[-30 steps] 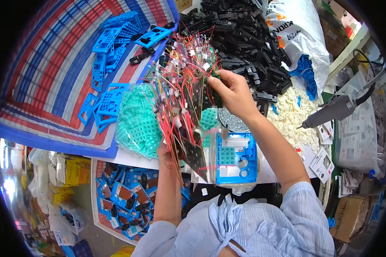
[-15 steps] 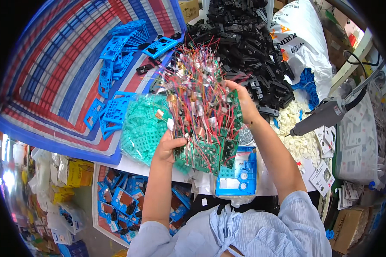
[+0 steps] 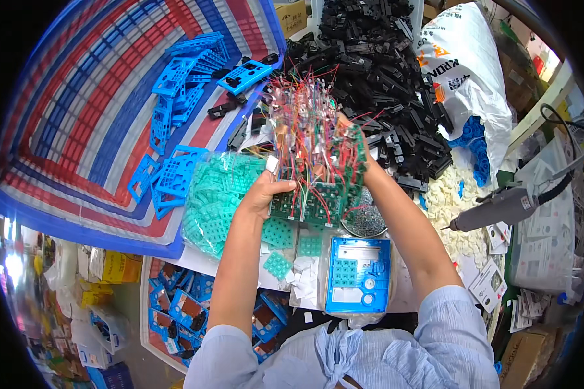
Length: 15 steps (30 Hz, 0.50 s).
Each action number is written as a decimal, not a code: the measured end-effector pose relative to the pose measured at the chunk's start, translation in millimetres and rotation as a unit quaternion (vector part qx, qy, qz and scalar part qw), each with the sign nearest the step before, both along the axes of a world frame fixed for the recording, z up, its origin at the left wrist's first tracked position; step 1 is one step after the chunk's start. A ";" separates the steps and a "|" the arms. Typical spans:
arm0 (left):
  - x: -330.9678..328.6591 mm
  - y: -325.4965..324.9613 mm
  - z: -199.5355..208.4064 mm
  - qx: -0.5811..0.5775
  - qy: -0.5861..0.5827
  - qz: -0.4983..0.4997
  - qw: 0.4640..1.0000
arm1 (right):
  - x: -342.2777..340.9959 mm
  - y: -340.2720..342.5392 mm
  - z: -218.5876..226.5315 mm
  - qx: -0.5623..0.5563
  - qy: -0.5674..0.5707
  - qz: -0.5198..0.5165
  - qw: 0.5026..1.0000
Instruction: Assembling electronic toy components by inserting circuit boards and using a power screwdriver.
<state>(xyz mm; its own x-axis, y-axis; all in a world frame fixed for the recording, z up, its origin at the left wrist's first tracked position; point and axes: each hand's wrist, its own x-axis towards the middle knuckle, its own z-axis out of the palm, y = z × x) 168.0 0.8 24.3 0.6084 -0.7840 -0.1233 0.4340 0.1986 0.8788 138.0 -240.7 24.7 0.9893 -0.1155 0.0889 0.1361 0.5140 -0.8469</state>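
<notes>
Gripping the stack of green circuit boards above the desk's middle, the left hand clamps its near-left corner; the right hand clasps the far-right edge, wires bristling away.

Both forearms rise from lower edge toward frame centre, bare below rolled pale-blue sleeves. Left hand left of centre, fingers curled in firm grip. Right hand higher, mostly hidden, closure unclear.
</notes>
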 end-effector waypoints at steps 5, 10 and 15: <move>10.0 1.5 16.6 0.019 -0.029 0.026 0.999 | 22.0 19.7 -20.3 0.147 0.004 0.013 0.989; 16.8 -6.6 4.1 0.033 0.031 0.051 0.998 | 35.8 -54.8 -62.4 -0.360 0.027 -0.109 0.926; 4.3 -3.0 4.0 0.055 0.006 0.104 0.993 | -4.5 -34.0 -12.8 -0.018 0.214 -0.215 0.953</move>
<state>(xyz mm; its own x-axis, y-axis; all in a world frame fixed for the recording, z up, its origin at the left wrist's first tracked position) 172.3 -2.2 28.3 0.7541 -0.6226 -0.2093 0.4042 0.1887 0.8950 133.6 -274.7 11.8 0.7977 -0.5232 -0.2999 -0.0337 0.4578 -0.8884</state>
